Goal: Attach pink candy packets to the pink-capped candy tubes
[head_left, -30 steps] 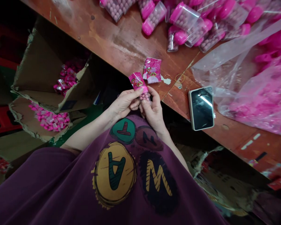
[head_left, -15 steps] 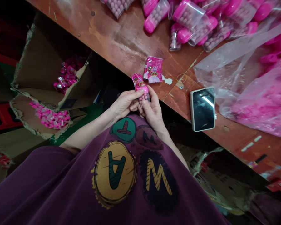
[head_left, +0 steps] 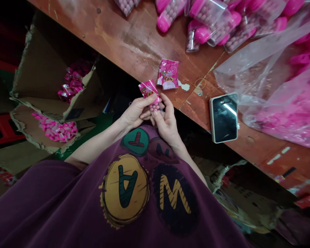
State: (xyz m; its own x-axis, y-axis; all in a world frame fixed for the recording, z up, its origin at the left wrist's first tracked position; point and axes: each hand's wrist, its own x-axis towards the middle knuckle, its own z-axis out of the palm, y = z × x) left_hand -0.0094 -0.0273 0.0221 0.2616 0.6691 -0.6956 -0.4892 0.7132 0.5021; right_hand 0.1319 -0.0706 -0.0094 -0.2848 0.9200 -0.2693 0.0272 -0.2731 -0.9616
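My left hand [head_left: 135, 112] pinches a pink printed sleeve [head_left: 147, 89] over the top of a small clear tube of pink balls [head_left: 155, 106]. My right hand [head_left: 165, 120] is wrapped round that tube from the right and below. Both hands are held close to my chest, just off the near edge of the wooden table [head_left: 134, 41]. A second pink sleeve [head_left: 168, 74] lies flat on the table just beyond my hands.
A phone [head_left: 224, 117] lies face up near the table edge. Several pink-capped tubes [head_left: 201, 24] are heaped at the back. A clear plastic bag [head_left: 276, 86] of pink parts lies at right. Torn cardboard boxes [head_left: 51, 89] with pink packets stand at left below the table.
The sleeve in my left hand has tilted and shifted slightly left over the tube. Both hands stay in the same place.
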